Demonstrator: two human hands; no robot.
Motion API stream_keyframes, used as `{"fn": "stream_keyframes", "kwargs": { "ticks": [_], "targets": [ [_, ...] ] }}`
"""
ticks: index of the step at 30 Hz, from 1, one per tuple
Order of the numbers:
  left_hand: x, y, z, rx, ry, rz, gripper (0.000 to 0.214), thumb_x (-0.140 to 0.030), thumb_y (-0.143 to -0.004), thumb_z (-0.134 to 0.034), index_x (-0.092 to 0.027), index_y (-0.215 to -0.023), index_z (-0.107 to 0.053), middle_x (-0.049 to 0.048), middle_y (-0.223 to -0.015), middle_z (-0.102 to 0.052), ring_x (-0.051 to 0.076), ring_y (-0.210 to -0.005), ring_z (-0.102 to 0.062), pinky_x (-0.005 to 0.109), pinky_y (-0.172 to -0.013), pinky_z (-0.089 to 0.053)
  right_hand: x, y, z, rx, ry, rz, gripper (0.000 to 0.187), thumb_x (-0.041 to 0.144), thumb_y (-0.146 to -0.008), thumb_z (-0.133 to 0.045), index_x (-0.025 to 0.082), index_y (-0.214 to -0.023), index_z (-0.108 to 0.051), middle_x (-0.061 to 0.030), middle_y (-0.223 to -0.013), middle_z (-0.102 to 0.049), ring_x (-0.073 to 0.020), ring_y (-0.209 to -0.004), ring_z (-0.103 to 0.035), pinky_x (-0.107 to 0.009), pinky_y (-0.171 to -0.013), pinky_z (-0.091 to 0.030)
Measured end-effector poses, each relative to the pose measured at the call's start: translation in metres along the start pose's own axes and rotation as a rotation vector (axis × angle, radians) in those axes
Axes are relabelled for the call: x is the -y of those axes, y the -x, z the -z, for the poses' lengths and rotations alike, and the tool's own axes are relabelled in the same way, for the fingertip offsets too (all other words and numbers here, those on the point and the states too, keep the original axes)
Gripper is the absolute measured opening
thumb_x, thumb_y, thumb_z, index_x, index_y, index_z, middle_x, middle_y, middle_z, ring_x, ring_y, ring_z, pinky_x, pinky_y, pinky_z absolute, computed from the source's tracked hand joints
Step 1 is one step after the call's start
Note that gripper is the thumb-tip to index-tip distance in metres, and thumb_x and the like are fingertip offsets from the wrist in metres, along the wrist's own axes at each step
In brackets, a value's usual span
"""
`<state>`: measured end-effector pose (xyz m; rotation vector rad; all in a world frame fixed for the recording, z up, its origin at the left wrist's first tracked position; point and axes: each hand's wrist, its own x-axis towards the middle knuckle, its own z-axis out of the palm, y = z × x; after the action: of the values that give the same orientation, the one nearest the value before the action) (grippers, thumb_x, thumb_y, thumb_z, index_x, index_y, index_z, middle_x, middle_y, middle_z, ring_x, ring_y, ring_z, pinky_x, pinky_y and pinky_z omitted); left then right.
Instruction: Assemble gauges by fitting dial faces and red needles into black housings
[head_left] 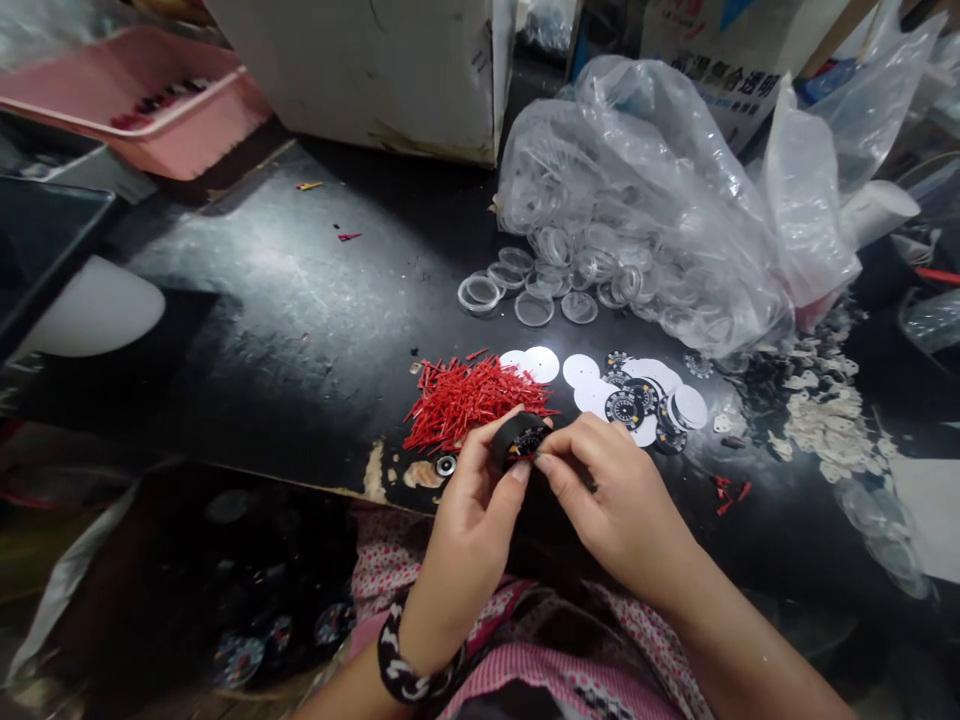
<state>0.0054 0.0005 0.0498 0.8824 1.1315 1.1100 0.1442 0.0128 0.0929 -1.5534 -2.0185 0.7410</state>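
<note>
My left hand [480, 490] is closed around a small round black gauge [514, 440], its marked dial tilted toward me. The fingertips of my right hand [607, 480] are pinched together at the right edge of that dial. Whatever they hold, if anything, is hidden. A sliver of red shows low on the dial, close to both thumbs. Just beyond my left hand lies a heap of red pointers [469, 400]. Past my right hand are loose black dial discs [624, 408] with scale markings, mixed with white discs [592, 396].
Clear plastic rings [534, 308] spill from a plastic bag [637, 150] at the back right. Pale small parts [825, 415] are piled at the right. A pink bin [195, 115] stands at the back left, beside a large white box [375, 75]. Several gauges [240, 660] lie below the table's edge.
</note>
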Motion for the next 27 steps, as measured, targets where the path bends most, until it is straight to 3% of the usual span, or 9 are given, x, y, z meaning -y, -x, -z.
{"fn": "stream_keyframes", "kwargs": {
  "ticks": [6, 14, 18, 23, 27],
  "targets": [
    [-0.008, 0.002, 0.002, 0.027, -0.036, 0.013, 0.022, -0.031, -0.091, -0.06, -0.031, -0.112, -0.065, -0.0002, -0.116, -0.068, 0.021, -0.113, -0.062, 0.029, -0.101, -0.045, -0.001, 0.004, 0.003, 0.004, -0.064, -0.012, 0.012, 0.018, -0.094, -0.054, 0.02, -0.083, -0.059, -0.0004, -0.081, -0.061, -0.0154, -0.076, -0.054, -0.031, -0.073, -0.035],
    [-0.005, 0.008, 0.007, 0.059, -0.147, -0.093, 0.029, -0.024, -0.09, -0.06, -0.033, -0.118, -0.063, -0.002, -0.12, -0.068, 0.019, -0.115, -0.062, 0.025, -0.1, -0.044, 0.004, 0.01, 0.003, 0.003, -0.07, -0.039, 0.019, 0.016, -0.094, -0.053, 0.019, -0.075, -0.052, 0.0001, -0.076, -0.058, -0.015, -0.073, -0.052, -0.03, -0.071, -0.035],
    [-0.006, 0.013, 0.012, 0.07, -0.27, -0.137, 0.032, -0.025, -0.091, -0.057, -0.03, -0.123, -0.059, -0.001, -0.127, -0.066, 0.019, -0.118, -0.061, 0.027, -0.102, -0.045, 0.008, 0.013, 0.002, 0.004, -0.062, -0.024, 0.021, 0.016, -0.094, -0.053, 0.02, -0.073, -0.05, 0.0002, -0.075, -0.058, -0.0146, -0.07, -0.051, -0.029, -0.07, -0.035],
    [-0.005, 0.013, 0.016, 0.045, -0.438, -0.216, 0.029, -0.023, -0.092, -0.055, -0.028, -0.12, -0.058, -0.0024, -0.121, -0.069, 0.016, -0.112, -0.065, 0.026, -0.099, -0.048, 0.01, 0.016, -0.003, -0.032, -0.057, -0.031, 0.021, 0.014, -0.093, -0.053, 0.019, -0.073, -0.05, 0.0004, -0.073, -0.058, -0.0144, -0.07, -0.052, -0.028, -0.069, -0.034],
    [-0.008, 0.007, 0.015, 0.041, -0.429, -0.109, 0.026, -0.032, -0.091, -0.056, -0.027, -0.116, -0.062, -0.0018, -0.117, -0.072, 0.018, -0.108, -0.068, 0.027, -0.095, -0.052, 0.007, 0.012, -0.005, -0.039, -0.044, -0.063, 0.021, 0.016, -0.09, -0.059, 0.018, -0.07, -0.052, 0.0013, -0.072, -0.059, -0.0128, -0.067, -0.052, -0.027, -0.066, -0.035]
  ]
}}
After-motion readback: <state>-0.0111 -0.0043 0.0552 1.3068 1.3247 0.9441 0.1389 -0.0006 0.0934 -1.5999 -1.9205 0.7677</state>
